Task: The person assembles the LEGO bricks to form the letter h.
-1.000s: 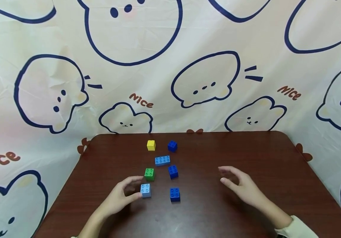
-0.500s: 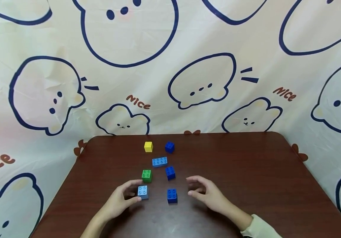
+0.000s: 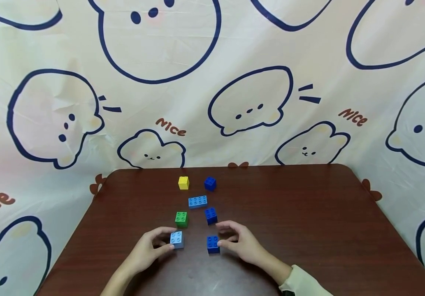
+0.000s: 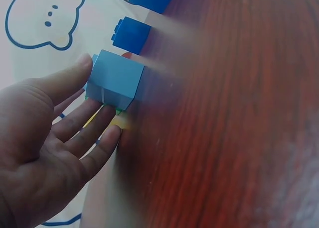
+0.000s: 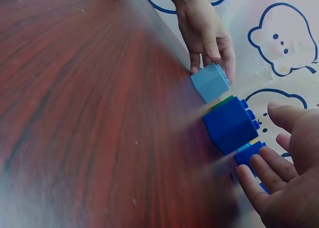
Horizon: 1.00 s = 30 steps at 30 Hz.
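In the head view my left hand [image 3: 149, 248] holds a light blue 2x2 toy brick [image 3: 177, 239] at the table's near middle, thumb on its near side and fingers on its far side. The left wrist view shows this brick [image 4: 117, 76] between thumb and fingertips. To its right stands a dark blue 2x2 brick [image 3: 213, 244]. My right hand [image 3: 243, 242] is beside that one, thumb tip right at its right edge, index finger reaching past its far side. In the right wrist view the fingers of this hand [image 5: 289, 163] are spread around the dark blue brick [image 5: 232, 126].
Beyond the hands, a green brick [image 3: 181, 219] and another dark blue brick [image 3: 210, 216] sit on the brown table [image 3: 290, 205]. Farther back lie a longer blue brick [image 3: 198, 202], a yellow block [image 3: 184, 183] and a dark blue block [image 3: 210, 183]. A patterned cloth [image 3: 234, 53] hangs behind.
My right hand has moved left across the table, up to the near dark blue brick. The left hand has stayed at the light blue brick. The head view has shifted slightly.
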{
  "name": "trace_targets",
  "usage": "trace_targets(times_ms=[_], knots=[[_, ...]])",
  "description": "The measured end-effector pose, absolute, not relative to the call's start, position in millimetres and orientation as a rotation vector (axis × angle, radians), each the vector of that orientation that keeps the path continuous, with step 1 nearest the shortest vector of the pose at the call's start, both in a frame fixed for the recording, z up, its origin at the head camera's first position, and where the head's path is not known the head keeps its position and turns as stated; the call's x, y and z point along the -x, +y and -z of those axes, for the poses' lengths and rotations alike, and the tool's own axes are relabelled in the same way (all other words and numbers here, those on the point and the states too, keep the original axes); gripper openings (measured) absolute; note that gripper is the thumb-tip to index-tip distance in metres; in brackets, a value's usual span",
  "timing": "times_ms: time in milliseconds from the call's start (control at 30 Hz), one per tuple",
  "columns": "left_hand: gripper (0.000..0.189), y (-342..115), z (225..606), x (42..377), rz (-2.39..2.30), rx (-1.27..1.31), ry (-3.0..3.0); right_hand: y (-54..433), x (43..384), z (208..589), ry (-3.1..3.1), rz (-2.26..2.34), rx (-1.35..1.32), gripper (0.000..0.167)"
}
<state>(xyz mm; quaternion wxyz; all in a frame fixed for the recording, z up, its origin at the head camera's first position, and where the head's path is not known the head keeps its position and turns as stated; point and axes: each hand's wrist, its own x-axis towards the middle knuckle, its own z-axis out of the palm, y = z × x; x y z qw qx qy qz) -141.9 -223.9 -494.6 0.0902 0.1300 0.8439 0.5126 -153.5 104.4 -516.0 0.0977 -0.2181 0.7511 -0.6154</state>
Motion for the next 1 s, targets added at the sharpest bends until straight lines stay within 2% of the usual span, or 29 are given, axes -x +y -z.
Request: trace_targets(times_ms=[400, 733, 1000], knots=[[0.037, -222.2, 494.0, 141.9, -1.49, -0.365, 2.532, 90.0, 147.6, 521.6, 2.363, 1.642, 0.667, 0.044], [0.037, -222.8, 495.3, 143.3, -1.479, -0.371, 2.543, 89.5, 146.4, 524.4, 2.378, 1.646, 0.594, 0.033], [0.035, -221.3, 496.1, 143.4, -1.475, -0.339, 2.559, 92.2, 148.8, 524.5, 2.358, 1.649, 0.597, 0.033]])
